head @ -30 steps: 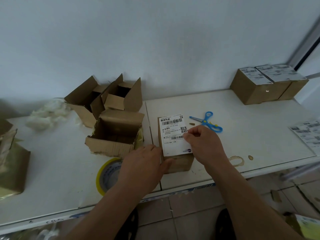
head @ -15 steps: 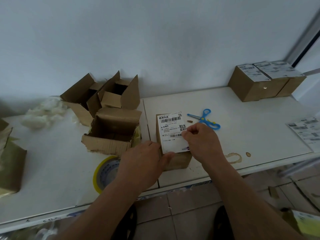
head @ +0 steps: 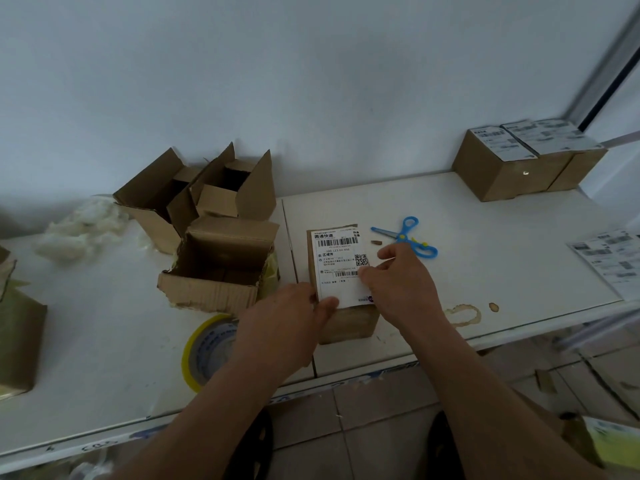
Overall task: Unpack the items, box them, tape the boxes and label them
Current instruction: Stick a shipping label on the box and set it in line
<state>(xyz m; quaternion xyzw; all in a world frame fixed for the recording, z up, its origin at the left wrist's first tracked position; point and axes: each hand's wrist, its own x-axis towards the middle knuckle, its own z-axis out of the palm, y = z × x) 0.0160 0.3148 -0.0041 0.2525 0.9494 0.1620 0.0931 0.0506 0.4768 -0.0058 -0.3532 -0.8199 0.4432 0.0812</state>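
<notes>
Now right hand (head: 398,282) pinches label (head: 341,263); left hand (head: 287,327) seemingly grips box (head: 349,322).

Counts, head view:
- Open cardboard boxes, left-centre: 3 (head: 221,268) (head: 156,199) (head: 232,188).
- Closed labelled boxes: 1 near (head: 346,320); far right cluster (head: 502,174), apparently 3.
- Scissors (head: 407,237): 1.
- Tape roll (head: 207,351): 1.
- Hands: 2 (head: 280,327) (head: 398,285).

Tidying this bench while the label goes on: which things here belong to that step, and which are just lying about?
In use:
- shipping label, pinched by right hand
- closed box under it, steadied by left hand

Lying about:
- blue scissors
- tape roll
- open empty boxes
- white stuffing
- labelled boxes
- spare label sheets
</notes>
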